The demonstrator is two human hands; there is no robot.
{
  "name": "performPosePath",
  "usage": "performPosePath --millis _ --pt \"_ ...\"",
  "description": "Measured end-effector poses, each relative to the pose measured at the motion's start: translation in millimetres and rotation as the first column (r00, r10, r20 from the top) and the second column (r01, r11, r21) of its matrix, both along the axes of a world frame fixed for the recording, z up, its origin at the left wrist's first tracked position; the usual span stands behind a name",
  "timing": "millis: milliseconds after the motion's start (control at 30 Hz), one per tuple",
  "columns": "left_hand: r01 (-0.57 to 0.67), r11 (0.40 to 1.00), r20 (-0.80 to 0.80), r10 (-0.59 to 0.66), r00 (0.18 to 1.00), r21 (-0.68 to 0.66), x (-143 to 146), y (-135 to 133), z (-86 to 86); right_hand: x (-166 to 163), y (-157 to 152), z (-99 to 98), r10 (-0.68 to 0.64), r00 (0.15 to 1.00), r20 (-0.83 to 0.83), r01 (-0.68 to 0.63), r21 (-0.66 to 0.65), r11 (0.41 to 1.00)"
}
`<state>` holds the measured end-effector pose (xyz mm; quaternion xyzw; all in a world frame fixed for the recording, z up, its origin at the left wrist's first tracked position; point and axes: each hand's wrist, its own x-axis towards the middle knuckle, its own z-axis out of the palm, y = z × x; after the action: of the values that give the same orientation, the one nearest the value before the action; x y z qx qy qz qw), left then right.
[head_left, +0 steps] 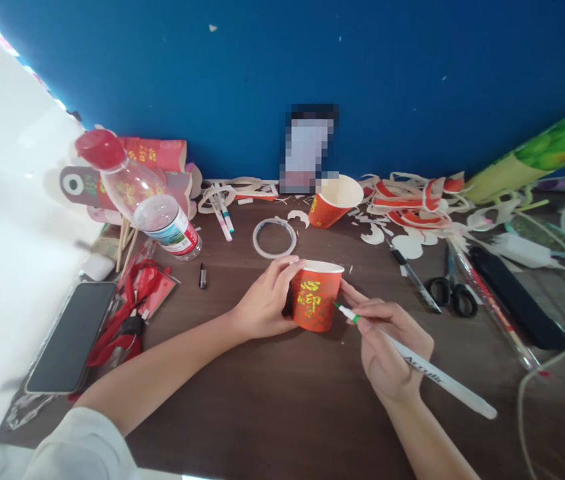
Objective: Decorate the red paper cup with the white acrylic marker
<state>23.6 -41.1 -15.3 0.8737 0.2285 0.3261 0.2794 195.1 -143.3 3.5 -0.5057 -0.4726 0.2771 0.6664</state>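
A red paper cup (314,297) with gold lettering stands upright on the brown table (272,400). My left hand (265,300) is wrapped round the cup's left side. My right hand (392,343) grips a white acrylic marker (422,367) like a pen; its green tip points at the cup's right side, just short of the wall. One finger of that hand touches the cup.
A second red cup (332,200) lies tilted at the back. Near it are a tape ring (274,237), markers (222,217), paper scraps (412,203), scissors (450,293) and a craft knife (415,277). A water bottle (145,197), a phone (72,337) and a red lanyard (127,313) lie left.
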Motion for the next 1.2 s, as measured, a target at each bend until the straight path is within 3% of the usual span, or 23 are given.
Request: performPosePath --millis 433,700,767,933,1200 --pt "0.030 0.999 0.019 -0.029 0.999 -0.016 1.3 0.1 2.6 0.0 2.9 -0.5 -0.003 0.999 -0.047 0.005 0.043 0.999" --pt "0.082 0.992 0.077 -0.074 0.994 -0.096 1.6 1.0 9.6 -1.8 -2.9 3.2 0.086 0.994 -0.072 -0.087 -0.017 0.996" --pt "0.109 0.990 0.080 -0.101 0.992 -0.090 0.7 1.5 8.9 -2.1 -4.8 2.9 0.058 0.997 -0.060 -0.061 -0.051 0.997" --pt "0.152 0.986 0.068 -0.148 0.987 -0.064 -0.8 2.2 7.8 -2.5 -6.5 0.5 -0.165 0.986 -0.003 0.163 -0.127 0.978" --pt "0.140 0.988 0.071 -0.135 0.988 -0.072 -0.2 1.9 5.8 -5.7 -4.6 11.2 -0.140 0.980 0.142 0.160 -0.139 0.977"
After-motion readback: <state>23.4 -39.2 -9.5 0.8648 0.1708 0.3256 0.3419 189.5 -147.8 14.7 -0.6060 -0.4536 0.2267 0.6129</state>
